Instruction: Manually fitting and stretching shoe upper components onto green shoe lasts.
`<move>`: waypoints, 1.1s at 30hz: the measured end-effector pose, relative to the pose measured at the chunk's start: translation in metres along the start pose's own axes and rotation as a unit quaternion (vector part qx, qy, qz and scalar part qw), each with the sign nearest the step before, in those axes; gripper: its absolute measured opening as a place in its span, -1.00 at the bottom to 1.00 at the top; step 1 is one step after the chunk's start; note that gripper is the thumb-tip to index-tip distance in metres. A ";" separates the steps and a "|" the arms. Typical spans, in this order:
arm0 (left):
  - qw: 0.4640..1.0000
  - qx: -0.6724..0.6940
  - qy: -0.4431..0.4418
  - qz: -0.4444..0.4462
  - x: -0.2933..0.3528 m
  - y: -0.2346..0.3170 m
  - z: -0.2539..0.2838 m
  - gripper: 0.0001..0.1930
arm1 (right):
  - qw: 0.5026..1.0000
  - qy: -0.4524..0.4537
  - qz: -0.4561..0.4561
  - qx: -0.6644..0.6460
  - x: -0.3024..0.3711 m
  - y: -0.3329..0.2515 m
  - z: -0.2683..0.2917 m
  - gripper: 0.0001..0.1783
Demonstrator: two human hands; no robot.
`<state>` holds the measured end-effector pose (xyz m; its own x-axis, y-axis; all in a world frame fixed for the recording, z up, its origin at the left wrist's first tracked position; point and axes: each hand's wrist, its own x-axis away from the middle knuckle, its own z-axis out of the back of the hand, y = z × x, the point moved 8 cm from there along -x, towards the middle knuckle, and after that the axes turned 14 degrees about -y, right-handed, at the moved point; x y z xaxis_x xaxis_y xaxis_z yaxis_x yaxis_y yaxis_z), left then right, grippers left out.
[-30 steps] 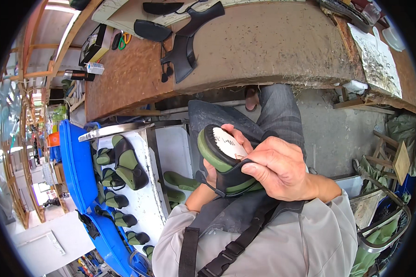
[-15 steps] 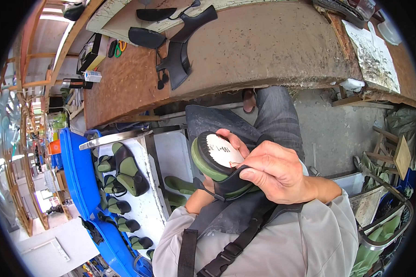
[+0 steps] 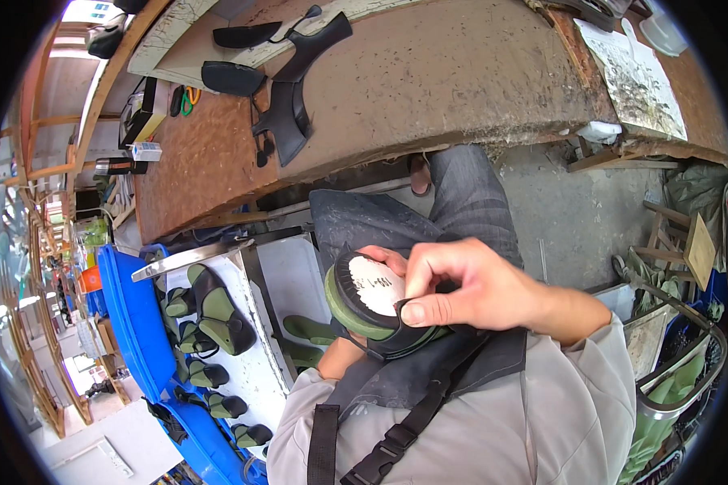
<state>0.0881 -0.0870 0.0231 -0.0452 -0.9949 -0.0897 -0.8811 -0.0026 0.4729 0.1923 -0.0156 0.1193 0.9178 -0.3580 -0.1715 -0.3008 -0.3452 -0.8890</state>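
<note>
A half-made shoe (image 3: 350, 309) sits sole-up over my lap, green round the side with black material folded over its rim. Its white underside (image 3: 369, 281) carries dark handwriting. My left hand (image 3: 388, 259) is wrapped round it from beneath and behind; only some fingers show past the far edge. With thumb and forefinger, my right hand (image 3: 461, 289) pinches the black edge of the material at the right side of the underside. Parts of the shoe are hidden by that hand and by my dark apron.
A worn brown workbench (image 3: 429, 81) spans the front, bearing cut black shoe pieces (image 3: 285, 113) and green-orange scissors (image 3: 190, 101). At left, several green-and-black shoes (image 3: 221, 311) lie on a white rack beside a blue bin (image 3: 129, 303). A metal-rimmed basket (image 3: 663, 404) stands at right.
My right hand has shifted left and turned, pinching the black edge closer to the underside. The shoe has tilted and dropped slightly in view. The whole view has shifted a little.
</note>
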 end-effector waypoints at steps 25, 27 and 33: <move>0.840 -0.491 0.186 -0.134 -0.006 0.049 -0.044 -0.82 | 0.971 0.195 -0.058 0.129 -0.029 0.002 0.053 -0.64; 0.824 -0.517 0.175 -0.152 -0.004 0.056 -0.053 -0.87 | 0.966 0.169 0.005 0.194 -0.024 -0.007 0.053 -0.77; 0.759 -0.619 0.053 -0.192 0.000 0.060 -0.091 -0.88 | 0.980 0.073 0.146 0.116 -0.015 -0.016 0.044 -0.70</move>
<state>0.0779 -0.0968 0.1318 0.1989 -0.8990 -0.3901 0.3022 -0.3224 0.8971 0.1946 0.0338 0.1172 0.7494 -0.5384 -0.3853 -0.4625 -0.0093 -0.8866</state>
